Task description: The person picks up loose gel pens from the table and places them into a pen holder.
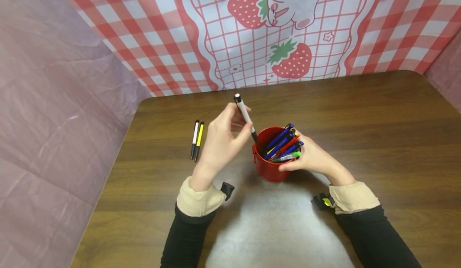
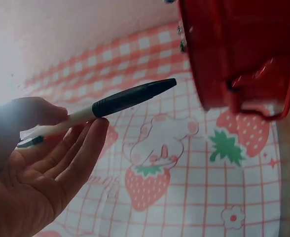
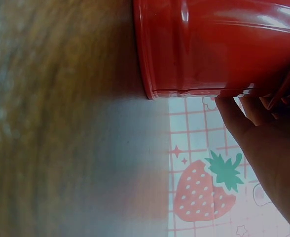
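My left hand point(image 1: 227, 136) pinches a white pen with black ends point(image 1: 243, 109) between thumb and fingers. The pen is tilted, its black tip low and right at the left rim of a red bucket point(image 1: 271, 173). In the left wrist view the pen's dark tip points toward the bucket wall. My right hand point(image 1: 311, 158) grips the bucket's right side, thumb at the front; the right wrist view shows fingers point(image 3: 234, 116) against its wall. Several blue, red and green pens point(image 1: 284, 144) lean toward the right inside the bucket.
To the left on the wooden table point(image 1: 151, 188) lie a white pen point(image 1: 195, 138) and a yellow pen point(image 1: 199, 140), side by side. A checked cloth with strawberries point(image 1: 291, 61) hangs behind the table's back edge. A pinkish cloth point(image 1: 54, 119) hangs at the left.
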Tool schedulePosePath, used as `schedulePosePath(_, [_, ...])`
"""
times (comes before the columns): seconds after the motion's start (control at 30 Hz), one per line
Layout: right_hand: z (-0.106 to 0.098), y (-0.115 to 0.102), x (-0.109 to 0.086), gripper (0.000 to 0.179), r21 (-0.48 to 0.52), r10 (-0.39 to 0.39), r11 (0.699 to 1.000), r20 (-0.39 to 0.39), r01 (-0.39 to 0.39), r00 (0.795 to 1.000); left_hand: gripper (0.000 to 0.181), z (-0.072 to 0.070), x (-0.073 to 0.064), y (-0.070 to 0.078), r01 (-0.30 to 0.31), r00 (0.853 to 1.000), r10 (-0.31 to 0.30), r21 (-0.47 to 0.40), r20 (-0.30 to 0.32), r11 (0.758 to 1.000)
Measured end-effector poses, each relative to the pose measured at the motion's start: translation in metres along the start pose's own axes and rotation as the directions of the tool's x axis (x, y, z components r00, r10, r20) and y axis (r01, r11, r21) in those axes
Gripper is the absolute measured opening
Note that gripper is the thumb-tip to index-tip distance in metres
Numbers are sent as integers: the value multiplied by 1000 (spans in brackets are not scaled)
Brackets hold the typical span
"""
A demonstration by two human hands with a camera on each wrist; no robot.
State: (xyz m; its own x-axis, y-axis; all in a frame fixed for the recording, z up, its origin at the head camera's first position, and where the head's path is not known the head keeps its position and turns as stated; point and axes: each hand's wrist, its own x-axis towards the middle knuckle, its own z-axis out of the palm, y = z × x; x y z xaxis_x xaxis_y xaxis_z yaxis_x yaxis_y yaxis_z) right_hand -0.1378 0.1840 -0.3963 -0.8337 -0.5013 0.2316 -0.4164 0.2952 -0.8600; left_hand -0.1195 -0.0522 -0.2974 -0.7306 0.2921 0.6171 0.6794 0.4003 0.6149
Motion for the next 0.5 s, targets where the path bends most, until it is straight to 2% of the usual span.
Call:
schedulePosePath(0.13, [0,0,0,79,-37,-22,999,-3,22,1000,22,9,-1,1,-36,995,34,18,96,999])
schedulePosePath(0.27, [-1,1,0,80,-65,-17,998,3,17,1000,20,17,-2,2,-61,983,44,90,180,994])
schedulePosePath(0.37, [-1,2,1,80,-67,-15,998,10,15,1000,18,21,-3,2,-75,968,33,162,247,984])
schedulePosePath(0.5, [-1,1,0,77,-85,-15,996,2,15,1000,18,25,-4,3,-75,947,11,189,320,979])
